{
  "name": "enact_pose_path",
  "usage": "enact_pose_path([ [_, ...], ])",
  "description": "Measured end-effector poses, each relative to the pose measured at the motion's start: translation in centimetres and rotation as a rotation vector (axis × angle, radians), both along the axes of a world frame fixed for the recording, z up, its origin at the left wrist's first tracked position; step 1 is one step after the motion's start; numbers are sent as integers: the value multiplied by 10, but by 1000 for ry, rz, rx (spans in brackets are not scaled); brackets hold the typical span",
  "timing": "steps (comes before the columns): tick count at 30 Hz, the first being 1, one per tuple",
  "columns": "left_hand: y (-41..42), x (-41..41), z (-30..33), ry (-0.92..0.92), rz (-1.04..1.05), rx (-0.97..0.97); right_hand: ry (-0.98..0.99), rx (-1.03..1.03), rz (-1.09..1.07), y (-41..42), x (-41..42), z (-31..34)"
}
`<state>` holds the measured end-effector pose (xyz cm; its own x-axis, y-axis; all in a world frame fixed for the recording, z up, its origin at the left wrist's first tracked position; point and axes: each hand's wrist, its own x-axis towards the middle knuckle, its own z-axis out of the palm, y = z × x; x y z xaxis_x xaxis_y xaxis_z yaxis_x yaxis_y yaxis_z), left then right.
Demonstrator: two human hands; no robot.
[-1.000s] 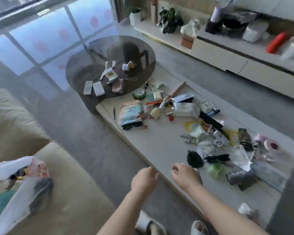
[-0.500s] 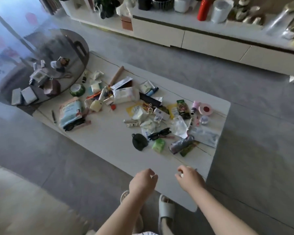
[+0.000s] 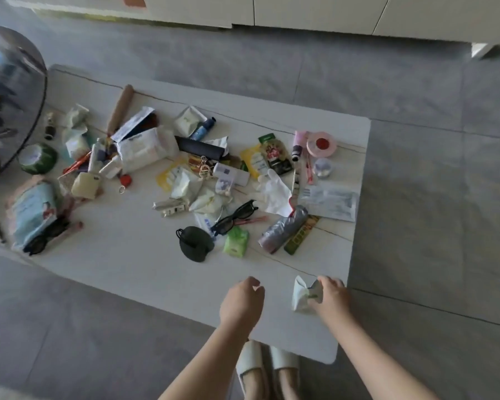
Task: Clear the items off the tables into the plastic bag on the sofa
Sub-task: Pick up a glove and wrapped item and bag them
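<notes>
Head view: crumpled white packet [image 3: 300,295], green-printed.

Left hand [image 3: 242,301] curled, empty; right hand [image 3: 331,298] pinching.
</notes>
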<state>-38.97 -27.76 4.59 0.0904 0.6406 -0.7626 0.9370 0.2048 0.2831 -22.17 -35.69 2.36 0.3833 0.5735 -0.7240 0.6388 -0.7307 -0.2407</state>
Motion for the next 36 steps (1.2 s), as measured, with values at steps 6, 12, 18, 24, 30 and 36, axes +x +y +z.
enact_pose_path([
  [6,27,35,-46,-45,-139,216,-146,-27,-74,1,-12,-45],
  [12,65,75,-77,-25,-262,399,-165,-30,-117,13,-18,-73],
  [18,85,92,-94,18,-282,286,-142,67,-174,34,-7,-76],
  [24,91,87,-105,19,-349,213,-100,213,-291,47,9,-76],
  [30,83,75,-99,67,-191,76,62,245,-398,57,9,-68],
  [36,78,48,-57,-99,103,18,219,272,-444,72,7,-29],
])
